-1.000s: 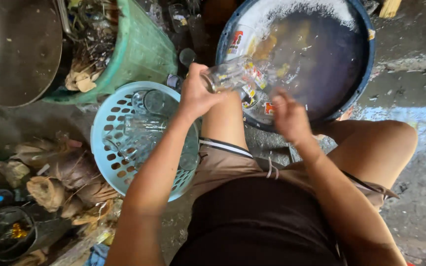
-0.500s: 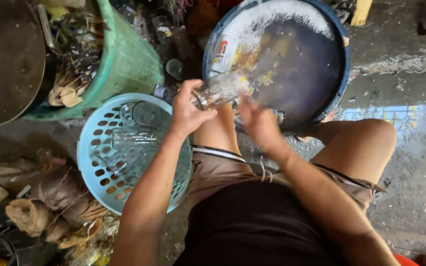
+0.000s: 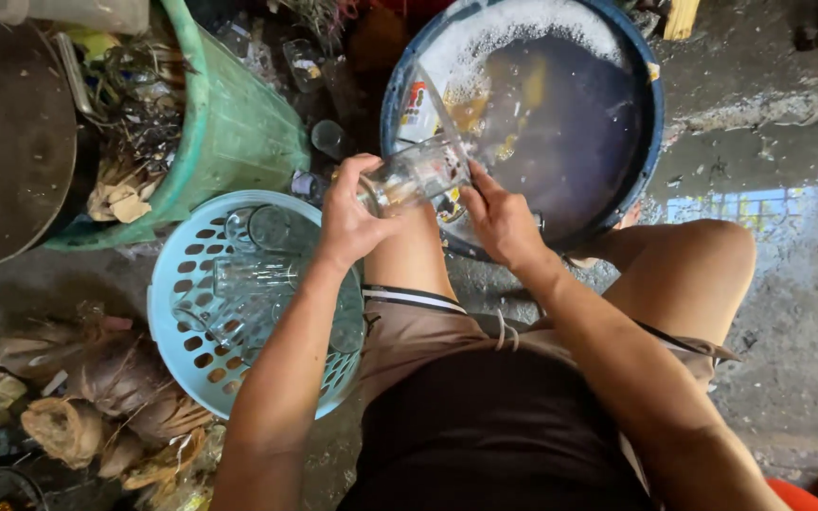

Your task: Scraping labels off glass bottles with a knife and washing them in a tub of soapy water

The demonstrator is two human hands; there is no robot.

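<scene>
My left hand (image 3: 350, 216) grips the base end of a clear drinking glass (image 3: 420, 173) held on its side above the near rim of a blue wash basin (image 3: 657, 123). My right hand (image 3: 501, 220) is at the glass's open end, fingers against its rim. The basin holds dark soapy water with foam at the far side and several items sunk in it. Below my left forearm stands a light blue perforated basket (image 3: 174, 322) with several clear glasses inside. My bare knees show on either side of my arms.
A green basket (image 3: 239, 123) full of scraps and rubbish stands at the upper left, next to a dark round metal lid (image 3: 7, 142). Dried husks and litter (image 3: 87, 397) lie at the lower left. Wet concrete floor (image 3: 788, 189) extends to the right.
The view has shifted so the basin and baskets sit differently in frame. Both hands stay on the glass, which has turned a little between them above the basin's rim.
</scene>
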